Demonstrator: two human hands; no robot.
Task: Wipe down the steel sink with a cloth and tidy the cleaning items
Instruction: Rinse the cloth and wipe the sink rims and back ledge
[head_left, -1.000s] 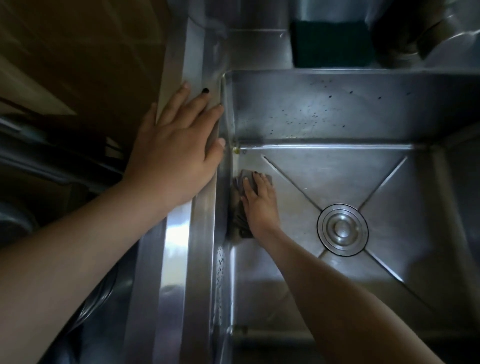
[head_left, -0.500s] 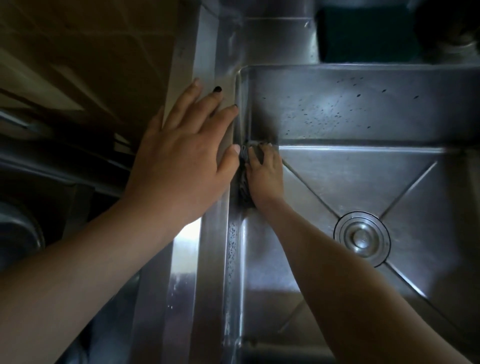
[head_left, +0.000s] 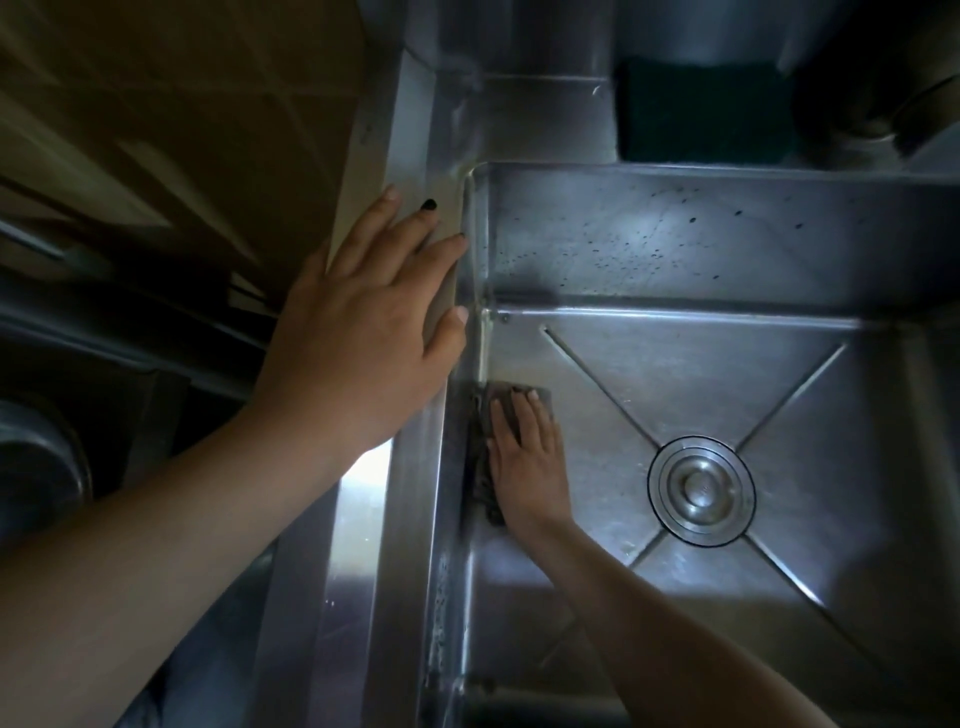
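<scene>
Down in the steel sink (head_left: 675, 244), the right hand (head_left: 527, 457) lay flat on the grey cloth (head_left: 482, 457), fingers straight and close together, pressing rather than gripping. The cloth sat on the sink floor hard against the left wall. It was bunched up along that edge, with a corner poking out past the fingertips. It lay a little short of the floor's far-left corner.

The left hand (head_left: 358, 332) was up on the counter (head_left: 358, 545), palm down on the steel strip along the sink's left rim. Its fingers were spread, straight and holding nothing, and one fingernail was dark. Its thumb lay right at the lip of the basin.

The round drain (head_left: 701, 493) sat at the middle of the floor, where the four pressed creases met, well apart from the cloth. Dark specks dotted the far wall of the sink. Behind that wall, on the back ledge, a dark green pad (head_left: 701, 114) lay flat. The light was dim, so I could not tell what the pad was made of.
</scene>
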